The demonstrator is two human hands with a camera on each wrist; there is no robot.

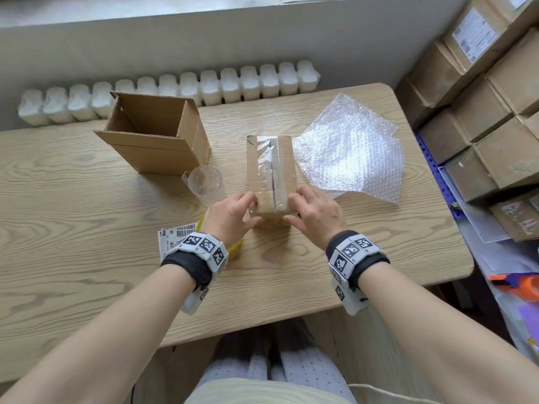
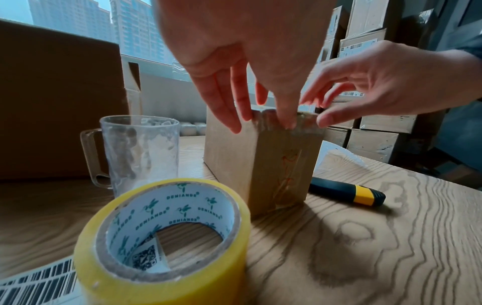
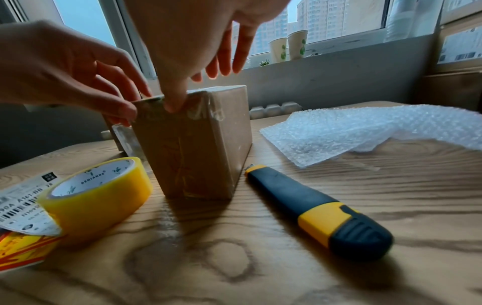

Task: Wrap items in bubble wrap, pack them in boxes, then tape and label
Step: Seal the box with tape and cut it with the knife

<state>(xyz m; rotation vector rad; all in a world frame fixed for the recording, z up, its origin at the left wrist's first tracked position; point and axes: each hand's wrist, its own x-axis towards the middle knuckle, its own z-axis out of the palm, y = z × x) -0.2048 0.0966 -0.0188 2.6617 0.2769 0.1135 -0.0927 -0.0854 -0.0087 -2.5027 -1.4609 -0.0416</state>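
Note:
A small closed cardboard box stands mid-table, with clear tape running along its top seam and down the near face. My left hand is at the box's near left top corner. Its thumb presses the tape at the top edge and its straight fingers lie along the left side. My right hand is at the near right corner, thumb pressing the same edge, fingers spread over the top. A yellow tape roll lies just under my left wrist.
A utility knife lies right of the box. A clear mug and an open carton stand to the left, with bubble wrap sheets to the right. Shipping labels lie beside the roll. Stacked parcels line the right side.

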